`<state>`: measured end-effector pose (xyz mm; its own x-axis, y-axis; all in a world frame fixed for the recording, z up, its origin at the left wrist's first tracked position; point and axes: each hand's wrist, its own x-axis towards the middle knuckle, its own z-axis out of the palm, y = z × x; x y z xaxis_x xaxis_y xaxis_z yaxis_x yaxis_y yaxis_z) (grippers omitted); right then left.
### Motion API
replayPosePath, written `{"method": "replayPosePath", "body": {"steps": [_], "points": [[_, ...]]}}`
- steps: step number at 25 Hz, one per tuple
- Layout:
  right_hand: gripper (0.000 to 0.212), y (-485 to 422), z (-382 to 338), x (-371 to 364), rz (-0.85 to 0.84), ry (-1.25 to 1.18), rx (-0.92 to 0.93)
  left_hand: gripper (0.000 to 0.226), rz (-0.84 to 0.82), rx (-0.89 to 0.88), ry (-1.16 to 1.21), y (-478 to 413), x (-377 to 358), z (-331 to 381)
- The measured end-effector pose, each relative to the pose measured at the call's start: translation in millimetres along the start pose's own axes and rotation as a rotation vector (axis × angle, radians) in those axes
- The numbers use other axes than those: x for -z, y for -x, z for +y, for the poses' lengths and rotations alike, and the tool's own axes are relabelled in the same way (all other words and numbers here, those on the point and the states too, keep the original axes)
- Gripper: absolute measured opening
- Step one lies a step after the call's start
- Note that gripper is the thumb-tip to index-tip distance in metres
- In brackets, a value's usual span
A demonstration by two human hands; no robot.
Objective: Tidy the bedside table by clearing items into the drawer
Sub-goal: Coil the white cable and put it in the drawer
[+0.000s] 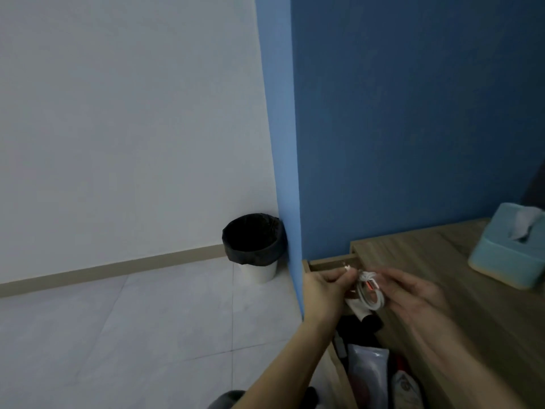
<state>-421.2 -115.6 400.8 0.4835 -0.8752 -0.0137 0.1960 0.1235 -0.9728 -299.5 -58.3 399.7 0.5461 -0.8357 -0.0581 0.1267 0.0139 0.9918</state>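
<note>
Hovering over the open drawer (342,388), which already keeps tubes and small packs, both hands hold the coiled white cable (370,295). The left hand (323,293) pinches its plug end. The right hand (413,296), blurred, seems closed around the loops. The cable looks light and floppy, so it is better gripped across the whole bundle. Farther away, a tissue box (507,249) stands on the bedside table (413,255).

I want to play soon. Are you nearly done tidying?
Nearly. The drawer is open with tubes already inside. The left hand and right hand hold a coiled white cable above it. Only the tissue box shows on the table.
</note>
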Motion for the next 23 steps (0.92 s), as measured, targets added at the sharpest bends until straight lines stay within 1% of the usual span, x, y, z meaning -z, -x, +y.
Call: {"method": "replayPosePath", "body": {"steps": [1, 2, 3, 5, 6, 7, 8, 11, 12, 13, 14, 15, 16, 17, 18, 19, 20, 23], "points": [[0.071, -3, 4, 1, 0.034, 0.045, 0.013, 0.025, 0.007, 0.028, 0.03, -1, -4, -4], [0.056, -5, 8, 1, 0.077, 0.071, 0.037, 0.031, -0.02, 0.062, 0.075, -2, -7, -7], [0.039, -6, 10, 0, 0.131, 0.072, 0.07, 0.039, -0.09, 0.113, 0.129, -2, -11, -8], [0.005, -8, 12, -3, 0.219, 0.11, 0.186, 0.051, -0.287, 0.183, 0.252, 3, -18, -11], [0.015, -9, 13, -6, 0.232, 0.168, 0.256, 0.051, -0.347, 0.182, 0.286, 3, -19, -15], [0.026, -9, 16, -8, 0.237, 0.252, 0.307, 0.047, -0.356, 0.173, 0.3, 4, -19, -17], [0.028, -10, 21, -9, 0.221, 0.336, 0.359, 0.043, -0.326, 0.169, 0.302, 3, -17, -21], [0.024, -10, 32, -12, 0.157, 0.641, 0.458, 0.035, -0.21, 0.214, 0.264, -5, -10, -31], [0.025, -10, 39, -9, 0.168, 0.7, 0.472, 0.034, -0.195, 0.247, 0.265, -8, -7, -36], [0.028, -9, 45, -7, 0.213, 0.714, 0.461, 0.034, -0.185, 0.275, 0.288, -9, -4, -40], [0.032, -9, 54, -3, 0.273, 0.678, 0.394, 0.035, -0.172, 0.3, 0.311, -10, -1, -44], [0.034, -9, 61, -1, 0.304, 0.547, 0.264, 0.036, -0.16, 0.32, 0.327, -11, 1, -49], [0.035, -9, 65, -2, 0.257, 0.327, 0.103, 0.036, -0.158, 0.334, 0.322, -12, 3, -54], [0.046, -11, 68, -3, 0.159, 0.102, -0.017, 0.036, -0.174, 0.34, 0.299, -13, 4, -57], [0.066, -14, 72, -3, 0.088, -0.015, -0.083, 0.035, -0.183, 0.34, 0.254, -14, 5, -61], [0.08, -20, 78, 1, 0.063, -0.037, -0.091, 0.034, -0.196, 0.34, 0.213, -16, 7, -66], [0.084, -24, 81, 4, 0.047, -0.013, -0.074, 0.034, -0.199, 0.34, 0.181, -18, 8, -70], [0.074, -36, 93, 11, -0.002, 0.123, -0.053, 0.032, -0.196, 0.316, 0.072, -27, 16, -81]]}}
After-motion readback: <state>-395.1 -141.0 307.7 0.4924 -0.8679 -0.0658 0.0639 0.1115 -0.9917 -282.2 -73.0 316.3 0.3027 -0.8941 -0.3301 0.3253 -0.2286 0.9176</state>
